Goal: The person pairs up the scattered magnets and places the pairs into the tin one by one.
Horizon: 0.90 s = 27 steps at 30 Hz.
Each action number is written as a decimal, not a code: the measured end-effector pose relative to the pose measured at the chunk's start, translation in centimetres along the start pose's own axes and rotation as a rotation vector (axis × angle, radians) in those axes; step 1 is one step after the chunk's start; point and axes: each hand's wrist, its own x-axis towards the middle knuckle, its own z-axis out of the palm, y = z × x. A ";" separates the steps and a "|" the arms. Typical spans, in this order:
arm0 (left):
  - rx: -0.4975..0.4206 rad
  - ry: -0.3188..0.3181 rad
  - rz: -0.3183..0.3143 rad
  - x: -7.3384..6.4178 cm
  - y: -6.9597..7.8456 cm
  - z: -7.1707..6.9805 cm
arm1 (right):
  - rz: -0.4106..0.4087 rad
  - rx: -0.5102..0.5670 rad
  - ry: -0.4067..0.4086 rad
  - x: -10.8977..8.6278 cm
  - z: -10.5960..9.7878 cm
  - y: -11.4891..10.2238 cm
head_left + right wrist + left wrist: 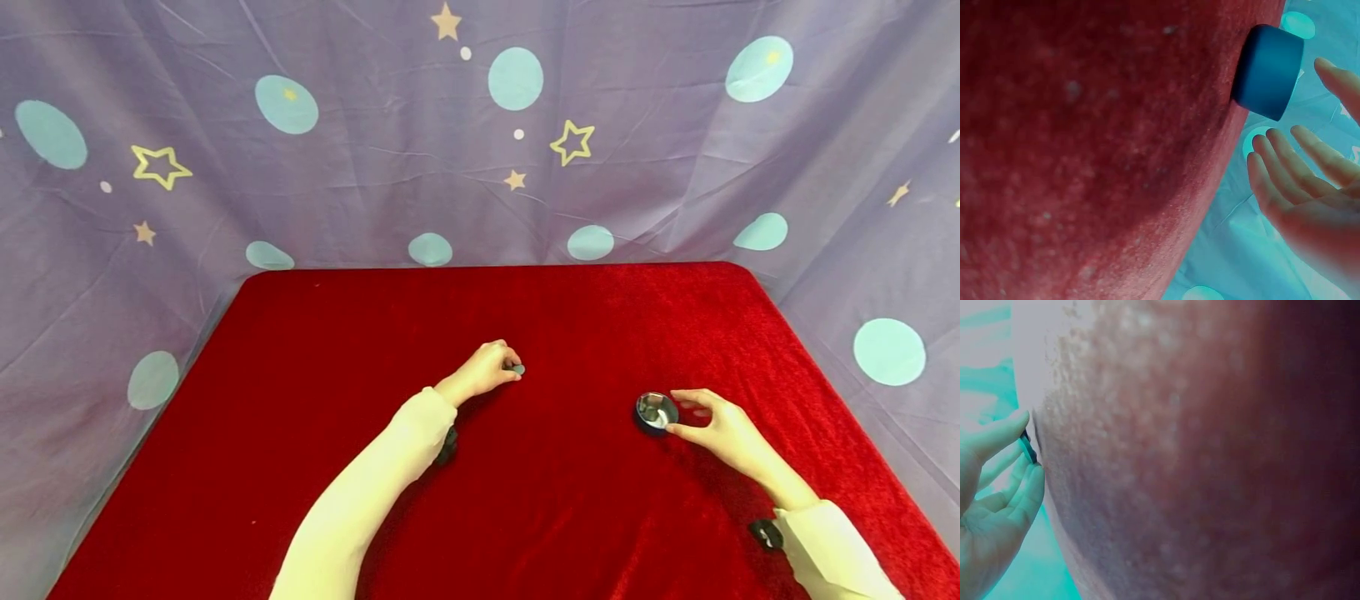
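Note:
Between thumb and fingertips, my left hand (487, 368) pinches a small flat disc, grey-green on its face (518, 369), low over the red cloth. The left wrist view shows this thin disc (1029, 449) edge-on, dark along its rim. To the right, a short round container (656, 413) stands upright on the cloth, dark blue outside with a shiny, reflective top. My right hand (722, 427) is beside it, thumb and fingers spread apart. In the right wrist view a gap shows between those fingers (1270, 169) and the container's smooth blue side (1270, 72).
Red velvety cloth (360, 333) covers the table, with slight wrinkles near the front. A purple curtain (375, 125) with stars and pale-blue dots hangs behind the table and along both sides. Dark wrist cameras sit under both cream sleeves (390, 454).

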 end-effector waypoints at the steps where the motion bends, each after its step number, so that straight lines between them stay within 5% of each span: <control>1: -0.002 0.000 0.004 -0.1 0.1 -0.1 | 0.009 0.000 -0.007 0.0 0.0 0.1; 27: -0.054 -0.005 0.116 -0.9 3.2 0.5 | 0.036 0.255 -0.110 0.2 0.3 1.1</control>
